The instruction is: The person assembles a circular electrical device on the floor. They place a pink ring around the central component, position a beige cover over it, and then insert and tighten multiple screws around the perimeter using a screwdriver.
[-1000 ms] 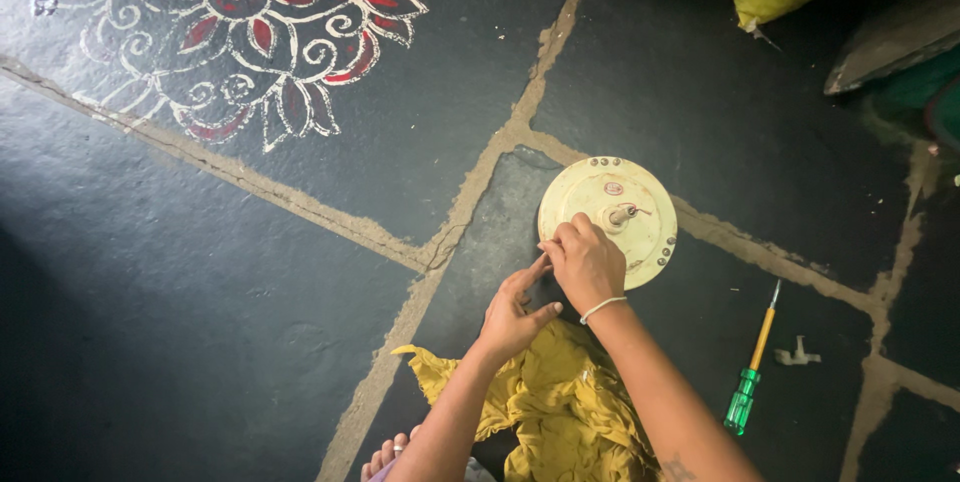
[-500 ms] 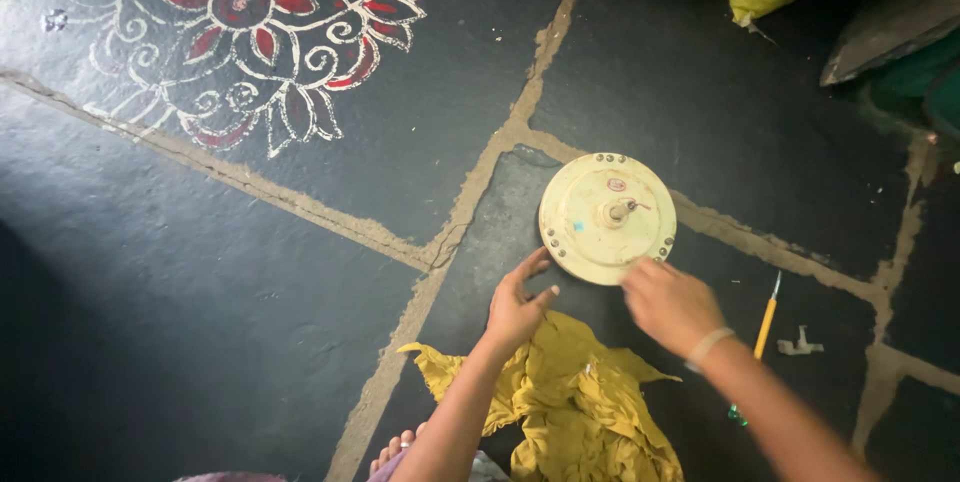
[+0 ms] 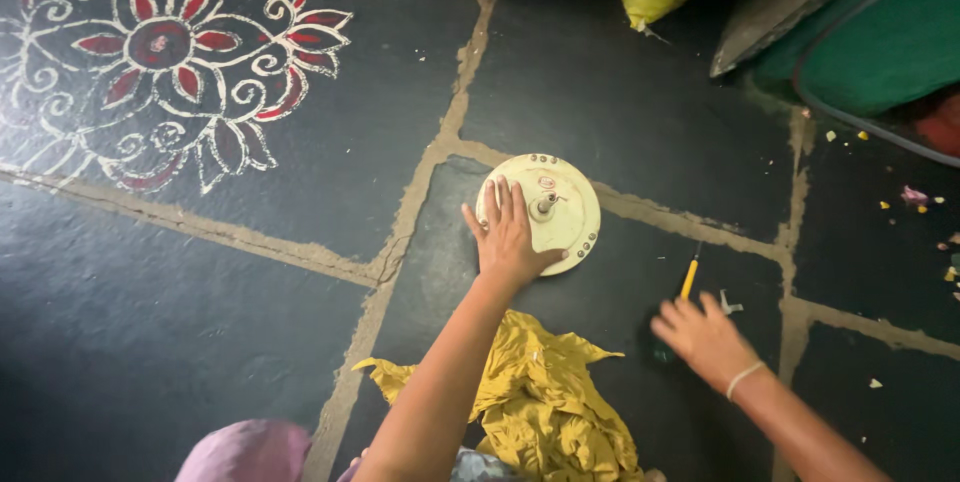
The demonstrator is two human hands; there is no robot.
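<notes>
A: What lies on the floor (image 3: 250, 342)?

B: Dark, rough stone slabs with sandy joints. On them, near the middle, sits a round cream disc (image 3: 560, 207), flat and smooth-looking, with small screws along its rim and a short metal stub rising from its centre. Nearer to the person lies a crumpled yellow cloth (image 3: 540, 392), soft and creased. Far left, a painted flower pattern (image 3: 170, 52) in white and red.

A: And the hands?

B: The left hand (image 3: 508, 237) lies flat on the disc's left part, fingers spread and pointing away, thumb out to the right; its grip is released, pressing rather than clasping. The right hand (image 3: 705, 337) reaches down to the right of the disc, knuckles up, fingers curled over the near end of a screwdriver (image 3: 689, 280). Whether that grip is clenched on it, I cannot tell.

A: How does the tool lie?

B: Its yellow shaft shows beyond the hand, long axis running near to far, tilted slightly right at the far end.
</notes>
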